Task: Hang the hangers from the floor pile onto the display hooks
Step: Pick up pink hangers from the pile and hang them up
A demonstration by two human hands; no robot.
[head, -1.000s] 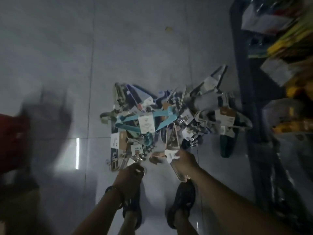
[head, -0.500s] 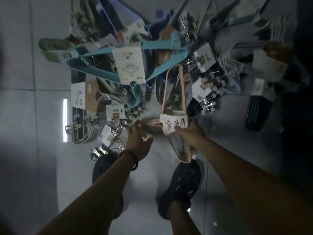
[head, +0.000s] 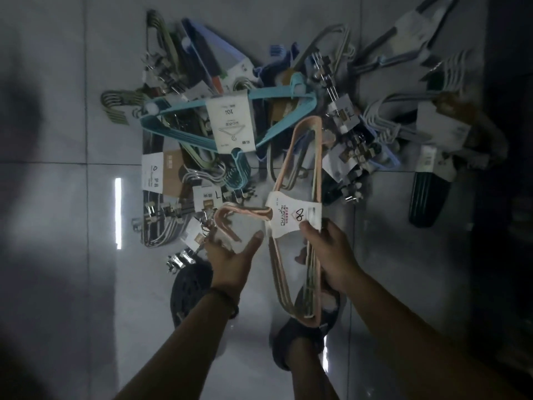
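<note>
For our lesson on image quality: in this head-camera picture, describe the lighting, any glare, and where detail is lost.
Head view: dim overall; a bright glare strip reflects off the glossy grey floor tiles; the right edge sinks to near-black; the white paper label on the pink plastic hanger bundle, held in the right hand, is legible.

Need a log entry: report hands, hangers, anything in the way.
Right hand grips pink hanger bundle at label. Left hand open by its hooks. Far end overlaps teal hangers in pile.
</note>
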